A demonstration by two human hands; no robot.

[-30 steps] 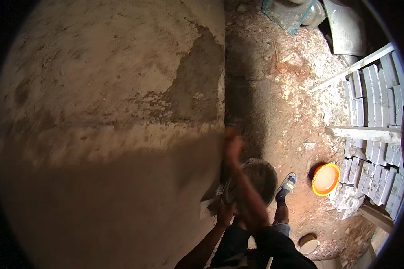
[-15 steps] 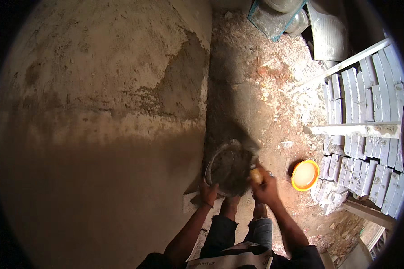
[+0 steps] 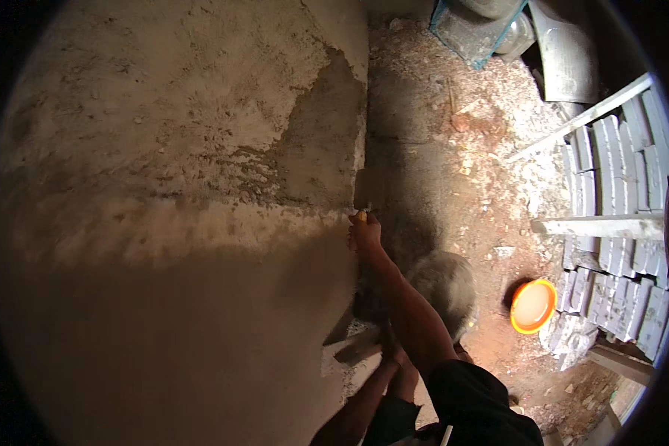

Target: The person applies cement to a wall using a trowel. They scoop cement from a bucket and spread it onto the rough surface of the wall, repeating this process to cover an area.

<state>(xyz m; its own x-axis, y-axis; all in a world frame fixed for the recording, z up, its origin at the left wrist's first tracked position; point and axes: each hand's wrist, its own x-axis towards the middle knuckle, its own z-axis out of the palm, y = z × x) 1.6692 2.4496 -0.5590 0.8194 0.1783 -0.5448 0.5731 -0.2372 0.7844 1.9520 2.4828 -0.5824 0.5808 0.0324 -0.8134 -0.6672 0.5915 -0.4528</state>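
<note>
My right hand point(image 3: 365, 233) is closed on the yellowish handle of a trowel point(image 3: 362, 216), up against the wall corner just below a damp, darker mortar patch point(image 3: 323, 141). The trowel's blade is mostly hidden in shadow. Under my outstretched right forearm sits a round mortar pan point(image 3: 453, 290), grey and coated. Low beside the pan is my left hand point(image 3: 391, 348); its fingers are hidden behind the right arm, so its hold cannot be made out. The plastered wall point(image 3: 163, 312) fills the left side, rough above and smoother below.
An orange-rimmed bowl of cloudy liquid point(image 3: 534, 306) stands on the dirt floor to the right. Behind it are stacked pale blocks point(image 3: 617, 245) with a wooden beam point(image 3: 598, 225) across them. A grey slab point(image 3: 358, 348) lies by the wall near my feet. Sacks point(image 3: 472, 33) are at the far end.
My right hand has moved with the trowel from the pan's right rim up and left to the wall. The pan appears shifted right. My left hand has moved right and slightly down.
</note>
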